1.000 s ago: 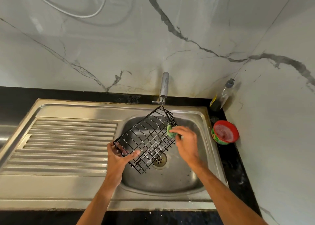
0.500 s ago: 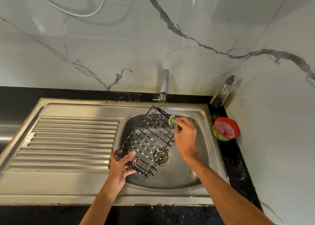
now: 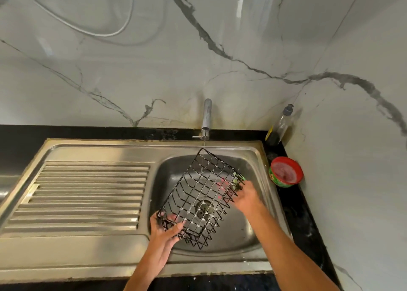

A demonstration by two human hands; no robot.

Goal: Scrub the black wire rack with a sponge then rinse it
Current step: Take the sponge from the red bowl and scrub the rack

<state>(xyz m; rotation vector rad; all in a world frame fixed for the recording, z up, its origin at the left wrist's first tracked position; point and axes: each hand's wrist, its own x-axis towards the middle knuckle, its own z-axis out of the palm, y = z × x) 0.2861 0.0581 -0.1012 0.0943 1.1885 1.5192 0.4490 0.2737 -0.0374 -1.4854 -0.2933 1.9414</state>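
Steel sink [image 3: 88,260], black counter [image 3: 308,235], marble walls [image 3: 154,70]; fingers [image 3: 176,226] clamped on rack [image 3: 204,193] and sponge [image 3: 240,177].

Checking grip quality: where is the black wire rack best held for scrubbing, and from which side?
Probably its near short end, from the left, as the left hand does: the black wire rack tilts over the sink, leaving its long right edge free for the sponge in the right hand.

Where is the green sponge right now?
In the head view, the green sponge is right of centre over the sink, held by the right hand against the black wire rack's right edge.
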